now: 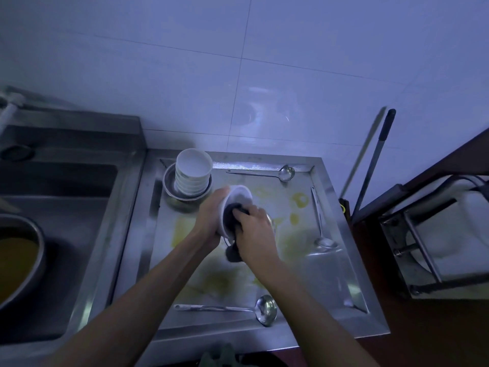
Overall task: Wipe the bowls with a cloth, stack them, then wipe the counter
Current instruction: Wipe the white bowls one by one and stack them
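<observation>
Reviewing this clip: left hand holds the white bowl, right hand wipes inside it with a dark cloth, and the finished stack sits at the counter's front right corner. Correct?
Not quite. The head view shows the stack of bowls at the counter's back left corner. The left hand, white bowl, right hand and dark cloth are as described.

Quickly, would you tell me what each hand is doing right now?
Left hand: holds the white bowl tilted.
Right hand: grips the dark cloth inside it.
</observation>
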